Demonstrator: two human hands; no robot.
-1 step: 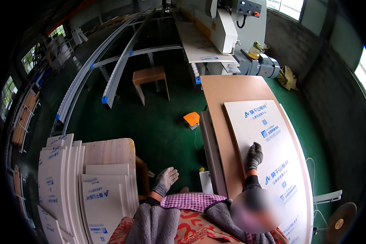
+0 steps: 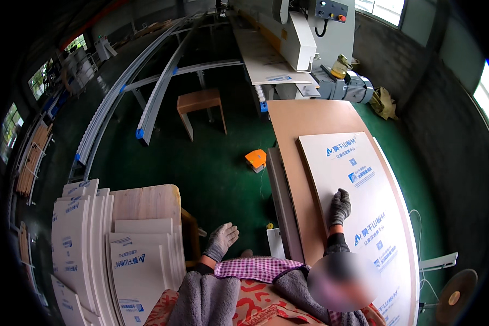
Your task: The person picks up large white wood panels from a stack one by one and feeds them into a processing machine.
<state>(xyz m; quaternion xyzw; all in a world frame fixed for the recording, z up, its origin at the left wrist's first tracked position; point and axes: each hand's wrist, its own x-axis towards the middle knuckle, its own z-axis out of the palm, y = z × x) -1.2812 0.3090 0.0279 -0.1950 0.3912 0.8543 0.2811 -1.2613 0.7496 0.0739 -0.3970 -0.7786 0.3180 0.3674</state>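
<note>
My left hand (image 2: 221, 240), in a grey work glove, is held out in front of my waist over the green floor. Its fingers are stretched and hold nothing. On the right, my right hand (image 2: 340, 207), gloved alike, is curled closed above the left part of a white panel (image 2: 331, 174) with blue print. Whatever its fingers may grip is hidden from view. The white panel lies on a larger brown board (image 2: 290, 125), which tops a stack at my right side.
White boards (image 2: 138, 266) of several sizes lie piled at the left on a wooden top (image 2: 146, 201). Ahead are metal roller rails (image 2: 160, 103), a brown stool (image 2: 200, 100), an orange box-like object (image 2: 256, 159) on the floor and a large machine (image 2: 301, 43) with a motor (image 2: 358, 87).
</note>
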